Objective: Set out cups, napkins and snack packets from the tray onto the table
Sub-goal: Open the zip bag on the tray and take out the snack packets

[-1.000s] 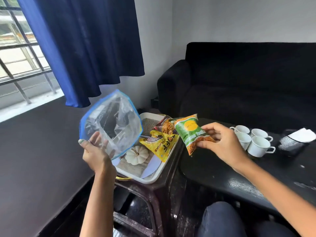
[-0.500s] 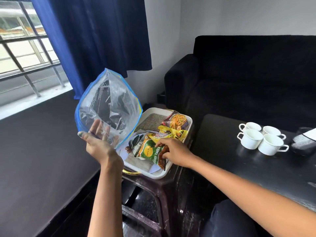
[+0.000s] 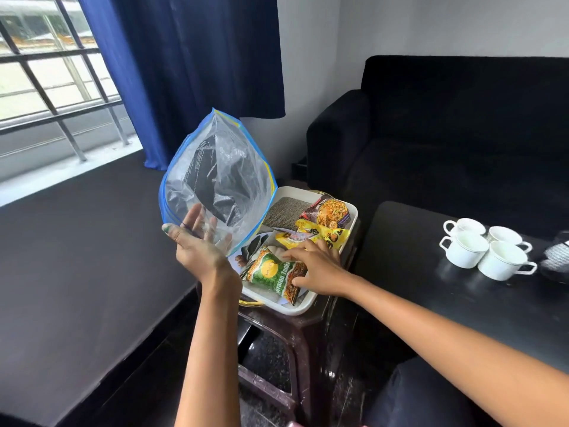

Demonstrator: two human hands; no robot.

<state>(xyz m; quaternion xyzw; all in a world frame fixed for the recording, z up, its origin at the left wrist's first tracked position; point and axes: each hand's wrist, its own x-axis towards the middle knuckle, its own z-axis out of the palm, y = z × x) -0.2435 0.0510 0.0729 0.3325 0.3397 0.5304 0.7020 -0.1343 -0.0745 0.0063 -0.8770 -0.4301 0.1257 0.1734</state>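
A dark blue fabric curtain (image 3: 191, 66) hangs beside the barred window (image 3: 46, 72); a black upholstered sofa (image 3: 446, 134) stands by the wall.

A: What can't be made out here?

B: The tray (image 3: 311, 306) floor is mostly covered by packets; a pale object under the right hand (image 3: 317, 268) is unidentifiable. The bag (image 3: 221, 177) hides the tray's far left corner and veils the left hand's fingers (image 3: 212, 226).

A: And at the edges?

B: A dark object with white cloth (image 3: 557, 257) beside the cups (image 3: 483, 248) is cut off at the right. The yellow packet's (image 3: 314, 234) print is unreadable.
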